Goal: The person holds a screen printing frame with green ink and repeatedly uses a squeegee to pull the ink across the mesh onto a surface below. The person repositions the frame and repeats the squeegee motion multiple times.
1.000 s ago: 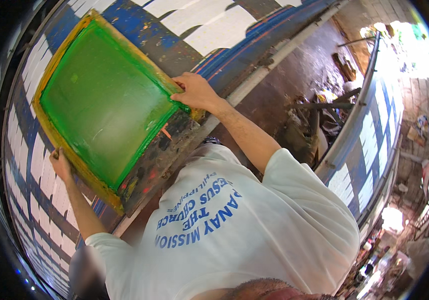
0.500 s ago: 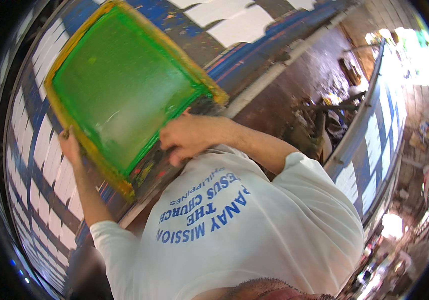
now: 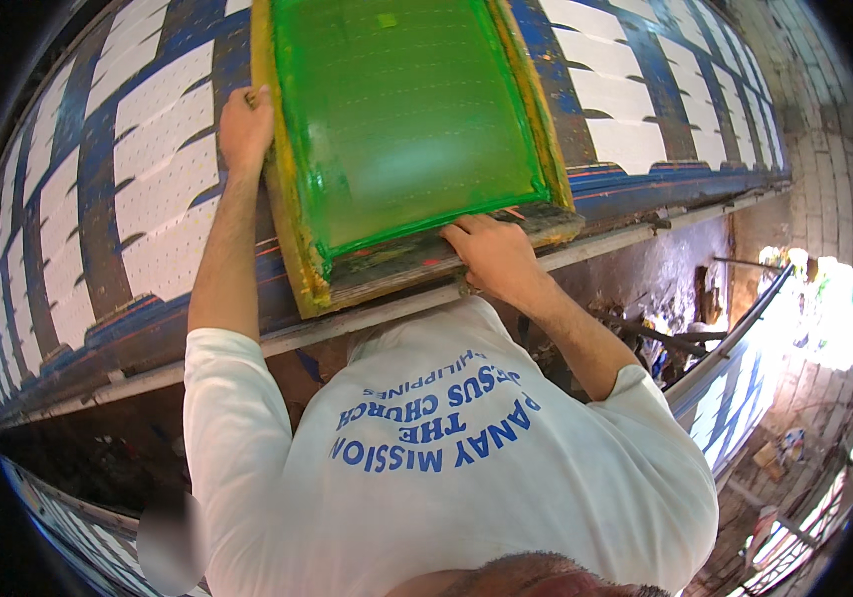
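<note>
A screen-printing frame [image 3: 297, 284], yellow-edged and paint-stained, lies over the long table with its green mesh [image 3: 416, 129] facing up. My left hand [image 3: 246, 129] is closed round its left side rail. At the near rail my right hand [image 3: 491, 254] has its fingers hooked over the inner edge, close to the green border, with the thumb side toward me. Through the mesh, faint dotted rows show. White cut pieces [image 3: 170, 149] lie in rows on the table left of the frame, and more white pieces [image 3: 610, 99] lie to its right.
The dark, blue-stained table [image 3: 98, 239] has a pale rail [image 3: 635, 224] along its near edge. A second table with white pieces [image 3: 735, 398] stands behind at the right. Clutter [image 3: 660, 333] lies below the table edge, and a block wall [image 3: 819, 129] rises at the far right.
The frame has gone from tilted to nearly square with the table edge, as my view turned. My right hand has moved from beside the near rail onto it; my left stays on the side rail.
</note>
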`<control>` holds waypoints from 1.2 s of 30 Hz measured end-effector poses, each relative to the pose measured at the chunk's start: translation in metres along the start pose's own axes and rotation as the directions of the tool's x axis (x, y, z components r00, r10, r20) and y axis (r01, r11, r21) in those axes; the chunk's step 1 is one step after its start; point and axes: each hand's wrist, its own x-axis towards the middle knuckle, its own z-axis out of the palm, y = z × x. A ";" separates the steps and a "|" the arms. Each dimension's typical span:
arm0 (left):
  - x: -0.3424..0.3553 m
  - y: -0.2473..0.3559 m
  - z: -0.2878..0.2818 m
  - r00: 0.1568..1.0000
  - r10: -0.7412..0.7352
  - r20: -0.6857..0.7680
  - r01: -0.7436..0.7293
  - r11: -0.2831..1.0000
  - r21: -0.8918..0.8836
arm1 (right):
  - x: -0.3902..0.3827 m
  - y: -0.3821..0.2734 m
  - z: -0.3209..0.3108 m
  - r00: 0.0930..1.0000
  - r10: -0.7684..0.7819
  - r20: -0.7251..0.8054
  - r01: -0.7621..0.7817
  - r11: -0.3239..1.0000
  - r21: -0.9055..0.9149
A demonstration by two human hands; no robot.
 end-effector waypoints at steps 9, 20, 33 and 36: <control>-0.006 0.004 -0.003 0.999 -0.033 0.010 0.033 0.998 -0.054 | 0.080 0.027 0.010 0.979 0.038 -0.201 -0.072 0.984 -0.166; -0.006 0.009 -0.004 0.995 -0.096 -0.014 0.095 0.994 -0.057 | 0.343 0.140 -0.042 0.957 -0.088 -0.276 -0.022 0.928 -0.372; -0.011 0.023 -0.007 0.987 -0.150 -0.064 0.154 0.985 0.071 | 0.504 0.215 -0.117 0.967 -0.149 -0.206 0.077 0.944 -0.320; -0.015 0.028 -0.007 0.981 -0.179 -0.075 0.186 0.976 0.109 | 0.511 0.212 -0.125 0.974 -0.103 -0.204 0.038 0.954 -0.298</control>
